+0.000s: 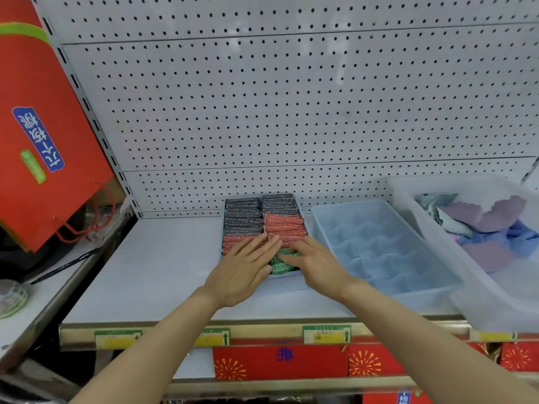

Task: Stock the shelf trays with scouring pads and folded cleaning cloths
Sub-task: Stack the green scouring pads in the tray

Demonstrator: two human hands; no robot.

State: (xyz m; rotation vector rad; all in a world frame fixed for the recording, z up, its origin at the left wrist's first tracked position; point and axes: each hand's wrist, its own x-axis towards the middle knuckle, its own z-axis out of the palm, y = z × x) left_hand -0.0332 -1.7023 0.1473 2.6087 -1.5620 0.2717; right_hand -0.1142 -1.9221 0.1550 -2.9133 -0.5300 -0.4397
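A shelf tray [287, 274] in the middle of the white shelf [145, 272] holds two rows of scouring pads: grey ones [243, 214] at the back, red ones [284, 225] in the middle, green ones [284, 265] at the front. My left hand [245, 269] lies flat on the front left pads, fingers together. My right hand [313, 262] presses flat on the green pads beside it. Neither hand grips anything. To the right stands a blue divided tray [323, 225] with nothing in its compartments. A clear bin [408, 199] at far right holds loose purple and blue cleaning cloths [493, 225].
A white pegboard wall [291, 112] rises behind the shelf. A red paper bag [43, 126] hangs at the left. Price tags [326, 333] line the shelf's front rail. Red boxes [280, 363] sit on the shelf below.
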